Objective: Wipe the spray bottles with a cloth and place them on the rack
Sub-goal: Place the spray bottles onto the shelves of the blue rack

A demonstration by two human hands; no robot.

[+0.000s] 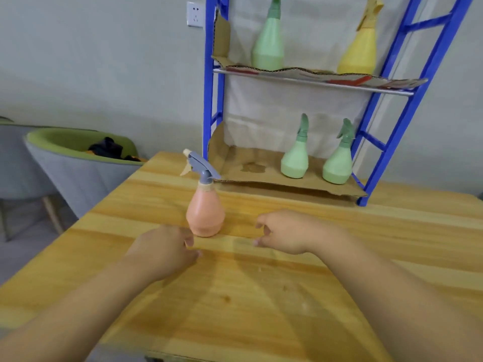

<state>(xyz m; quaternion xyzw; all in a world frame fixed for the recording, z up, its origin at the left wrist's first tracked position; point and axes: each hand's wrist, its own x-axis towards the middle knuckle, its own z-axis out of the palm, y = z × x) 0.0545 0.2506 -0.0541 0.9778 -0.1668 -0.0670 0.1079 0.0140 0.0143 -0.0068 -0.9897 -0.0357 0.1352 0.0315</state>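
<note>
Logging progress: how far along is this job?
Done: on the rack, green bottle and yellow bottle above, two green bottles below. In hand: nothing; left hand and right hand flank the orange bottle on the table. Left: wipe and shelve it; no cloth shows.

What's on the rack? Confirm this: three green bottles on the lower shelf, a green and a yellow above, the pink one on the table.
Wrong count: the head view shows two green bottles on the lower shelf, not three. The upper green bottle, yellow bottle and pink bottle on the table are right.
</note>
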